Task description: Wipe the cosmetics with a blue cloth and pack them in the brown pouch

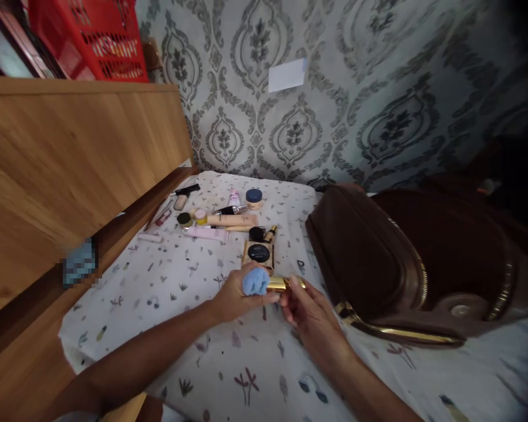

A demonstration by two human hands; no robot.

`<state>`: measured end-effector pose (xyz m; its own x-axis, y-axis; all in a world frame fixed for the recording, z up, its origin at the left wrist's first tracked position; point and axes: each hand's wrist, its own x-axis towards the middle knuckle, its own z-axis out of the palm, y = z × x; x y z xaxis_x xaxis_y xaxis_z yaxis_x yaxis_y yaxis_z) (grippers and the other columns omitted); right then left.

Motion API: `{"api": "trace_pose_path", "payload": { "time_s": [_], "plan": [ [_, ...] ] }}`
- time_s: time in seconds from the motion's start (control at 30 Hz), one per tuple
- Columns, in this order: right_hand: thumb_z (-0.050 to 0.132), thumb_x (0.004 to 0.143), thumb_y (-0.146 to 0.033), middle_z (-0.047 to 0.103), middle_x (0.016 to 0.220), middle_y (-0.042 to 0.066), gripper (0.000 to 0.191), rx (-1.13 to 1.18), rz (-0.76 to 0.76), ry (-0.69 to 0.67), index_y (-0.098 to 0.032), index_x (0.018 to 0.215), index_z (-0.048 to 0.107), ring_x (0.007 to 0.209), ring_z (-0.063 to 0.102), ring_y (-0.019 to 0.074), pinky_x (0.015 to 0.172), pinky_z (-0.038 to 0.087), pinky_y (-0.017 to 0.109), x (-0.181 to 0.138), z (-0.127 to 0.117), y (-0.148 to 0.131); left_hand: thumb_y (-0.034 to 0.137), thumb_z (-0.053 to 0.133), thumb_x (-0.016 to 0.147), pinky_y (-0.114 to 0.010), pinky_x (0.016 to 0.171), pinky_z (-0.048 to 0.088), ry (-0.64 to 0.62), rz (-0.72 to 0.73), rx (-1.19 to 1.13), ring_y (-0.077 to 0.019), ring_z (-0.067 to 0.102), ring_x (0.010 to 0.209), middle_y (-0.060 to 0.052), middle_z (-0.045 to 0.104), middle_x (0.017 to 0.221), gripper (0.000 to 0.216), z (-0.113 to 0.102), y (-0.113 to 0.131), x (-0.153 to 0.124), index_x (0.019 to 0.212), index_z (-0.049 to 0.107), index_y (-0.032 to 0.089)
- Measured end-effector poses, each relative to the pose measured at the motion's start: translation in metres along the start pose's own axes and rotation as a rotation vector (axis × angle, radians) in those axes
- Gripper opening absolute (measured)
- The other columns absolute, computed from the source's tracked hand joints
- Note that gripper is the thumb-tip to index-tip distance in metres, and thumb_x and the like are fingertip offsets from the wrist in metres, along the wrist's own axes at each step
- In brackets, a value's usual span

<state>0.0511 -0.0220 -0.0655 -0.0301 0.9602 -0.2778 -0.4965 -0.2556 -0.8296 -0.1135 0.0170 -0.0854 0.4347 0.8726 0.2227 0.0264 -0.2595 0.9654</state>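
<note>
In front of me, above the patterned white sheet (185,305), my left hand (232,295) is closed on a bunched light-blue cloth (256,282). A shiny gold cosmetic tube (277,284) sticks out from beside the cloth towards the right. My right hand (312,310) pinches the tube's right end between thumb and fingers. The tube's left end is hidden by the cloth and my left hand. Just beyond my hands lies a compact (259,253) with a dark round lid, next to a small black-capped jar (256,234) and a gold-capped bottle (270,234).
Farther back lie a peach tube (233,220), a pink tube (207,234), a blue-lidded jar (254,197) and several other cosmetics. A brown bag (369,252) stands on the right. A wooden panel (83,140) borders the left, with a red basket (110,41) above it.
</note>
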Motion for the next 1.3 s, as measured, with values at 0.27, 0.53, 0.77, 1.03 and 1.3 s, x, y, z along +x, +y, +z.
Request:
{"api": "trace_pose_path", "payload": {
  "time_s": [0.27, 0.53, 0.77, 1.03, 1.3],
  "plan": [
    [0.092, 0.051, -0.058, 0.063, 0.063, 0.0, 0.056, -0.096, 0.027, -0.007, -0.02, 0.085, 0.07, 0.052, 0.049, 0.0075, 0.047, 0.036, 0.017, -0.005, -0.009, -0.004, 0.074, 0.064, 0.078, -0.02, 0.044, 0.036, -0.004, -0.125, -0.184, -0.007, 0.043, 0.045, 0.005, 0.049, 0.057, 0.056, 0.001, 0.009, 0.005, 0.078, 0.05, 0.019],
    [0.093, 0.049, -0.058, 0.067, 0.065, 0.003, 0.06, -0.153, 0.002, 0.002, -0.02, 0.089, 0.07, 0.053, 0.05, 0.0101, 0.044, 0.035, 0.018, -0.004, -0.006, 0.001, 0.082, 0.064, 0.068, -0.02, 0.034, 0.036, 0.045, -0.292, -0.437, -0.0078, 0.043, 0.031, 0.006, 0.052, 0.044, 0.065, 0.001, 0.002, 0.012, 0.072, 0.051, 0.019],
    [0.087, 0.06, -0.061, 0.066, 0.063, 0.003, 0.054, -0.261, -0.137, -0.018, -0.019, 0.089, 0.07, 0.051, 0.05, 0.0114, 0.044, 0.035, 0.02, -0.002, -0.011, 0.004, 0.081, 0.07, 0.06, -0.022, 0.034, 0.037, 0.083, -0.34, -0.489, -0.0096, 0.045, 0.03, 0.005, 0.055, 0.044, 0.067, 0.003, 0.001, 0.017, 0.074, 0.052, 0.018],
    [0.081, 0.067, -0.052, 0.064, 0.062, 0.001, 0.039, -0.541, -0.429, 0.084, -0.02, 0.087, 0.073, 0.05, 0.05, 0.0132, 0.048, 0.039, 0.026, -0.001, -0.017, 0.004, 0.061, 0.08, 0.068, -0.018, 0.039, 0.04, 0.315, -0.255, -0.326, -0.0071, 0.05, 0.039, 0.006, 0.056, 0.051, 0.052, -0.001, -0.005, 0.012, 0.072, 0.055, 0.017],
    [0.076, 0.072, -0.05, 0.065, 0.066, 0.001, 0.033, -0.646, -0.506, 0.141, -0.019, 0.082, 0.073, 0.058, 0.052, 0.0144, 0.054, 0.041, 0.027, 0.0, -0.022, 0.005, 0.055, 0.079, 0.072, -0.015, 0.038, 0.031, 0.569, -0.16, -0.278, -0.0042, 0.043, 0.041, 0.01, 0.044, 0.053, 0.05, -0.023, 0.003, 0.022, 0.072, 0.043, 0.021]
  ]
}}
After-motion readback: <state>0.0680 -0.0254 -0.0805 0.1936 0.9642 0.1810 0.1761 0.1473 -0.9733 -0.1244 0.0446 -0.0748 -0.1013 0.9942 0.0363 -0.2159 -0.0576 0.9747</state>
